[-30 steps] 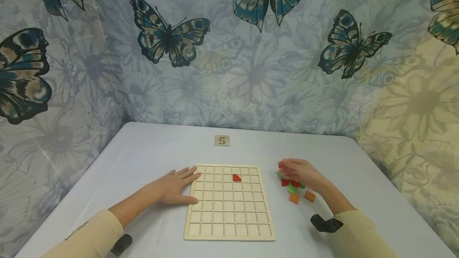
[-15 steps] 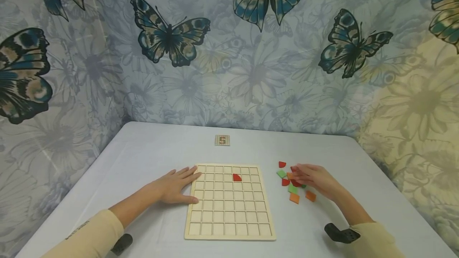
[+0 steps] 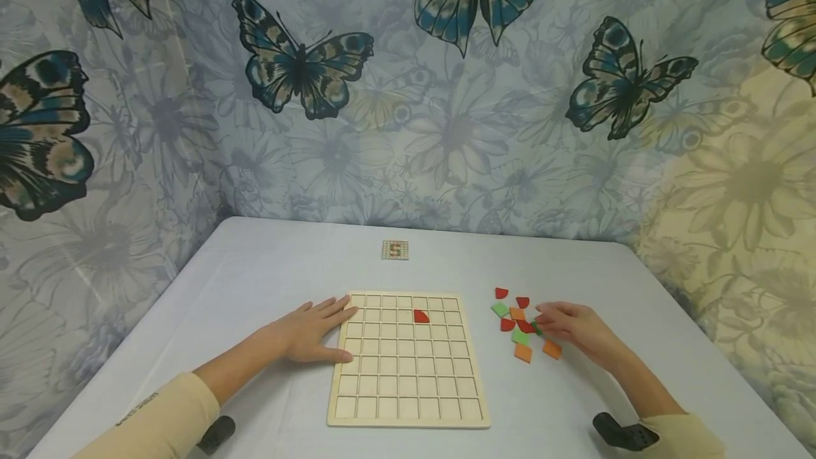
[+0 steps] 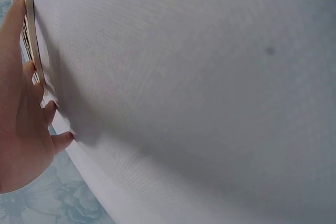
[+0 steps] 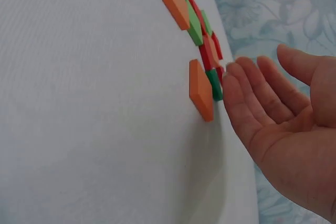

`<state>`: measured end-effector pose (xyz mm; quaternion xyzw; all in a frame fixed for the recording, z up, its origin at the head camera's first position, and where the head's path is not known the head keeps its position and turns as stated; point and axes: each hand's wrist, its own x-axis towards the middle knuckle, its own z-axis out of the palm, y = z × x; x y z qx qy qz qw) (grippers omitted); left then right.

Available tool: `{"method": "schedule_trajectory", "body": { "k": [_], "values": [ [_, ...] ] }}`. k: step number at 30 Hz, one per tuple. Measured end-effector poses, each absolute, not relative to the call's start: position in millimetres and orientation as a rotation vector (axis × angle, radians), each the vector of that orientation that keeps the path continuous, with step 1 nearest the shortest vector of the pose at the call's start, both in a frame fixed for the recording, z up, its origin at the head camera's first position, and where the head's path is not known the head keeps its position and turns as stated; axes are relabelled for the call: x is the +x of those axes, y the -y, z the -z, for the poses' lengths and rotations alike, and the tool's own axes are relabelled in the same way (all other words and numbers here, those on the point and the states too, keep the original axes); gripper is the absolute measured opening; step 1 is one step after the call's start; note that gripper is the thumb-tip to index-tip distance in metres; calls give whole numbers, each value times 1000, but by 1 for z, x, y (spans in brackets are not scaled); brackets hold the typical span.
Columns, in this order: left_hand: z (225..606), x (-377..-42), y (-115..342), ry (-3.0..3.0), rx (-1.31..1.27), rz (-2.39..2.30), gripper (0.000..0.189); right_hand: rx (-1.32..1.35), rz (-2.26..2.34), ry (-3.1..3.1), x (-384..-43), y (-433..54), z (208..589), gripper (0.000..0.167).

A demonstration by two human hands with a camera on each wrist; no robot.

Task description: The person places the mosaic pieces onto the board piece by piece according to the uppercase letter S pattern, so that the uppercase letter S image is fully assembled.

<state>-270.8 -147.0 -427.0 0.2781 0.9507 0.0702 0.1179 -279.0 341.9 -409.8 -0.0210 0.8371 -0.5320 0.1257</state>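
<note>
My left hand [image 3: 310,332] lies with fingers spread on the left edge of a pale wooden grid board [image 3: 408,368]. One red quarter-round tile [image 3: 421,316] sits in a square of its upper part. Right of the board is a loose cluster of red, light green, dark green and orange tiles. My right hand [image 3: 581,329] hovers at the cluster's right side, its fingertips close to a dark green tile [image 5: 214,84]. In the right wrist view the fingers are loosely bent and hold nothing; an orange tile [image 5: 200,90] lies beside the dark green one.
A small square card [image 3: 395,250] with a grid pattern lies behind the board. White cloth covers the table [image 3: 268,261], and a butterfly-patterned fabric wall [image 3: 446,133] stands behind it. Both wrists carry a dark camera [image 3: 625,433].
My right hand has moved right and toward me across the tiles, uncovering red and orange ones. The left hand and the board have stayed put.
</note>
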Motion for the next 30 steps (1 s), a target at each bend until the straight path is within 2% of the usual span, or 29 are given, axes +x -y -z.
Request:
{"method": "schedule_trajectory", "body": {
  "k": [14, 23, 30],
  "values": [
    [427, -271, 147, -2769, 819, -217, 92, -33, 1451, -2506, -269, -358, 416, 54],
    [425, -271, 148, -2770, 835, -216, 93, -286, 1440, -2510, -259, -364, 420, 47],
    [423, -270, 147, -2760, 841, -233, 93, -457, 1263, -2631, -258, -362, 426, 39]
  ]
}}
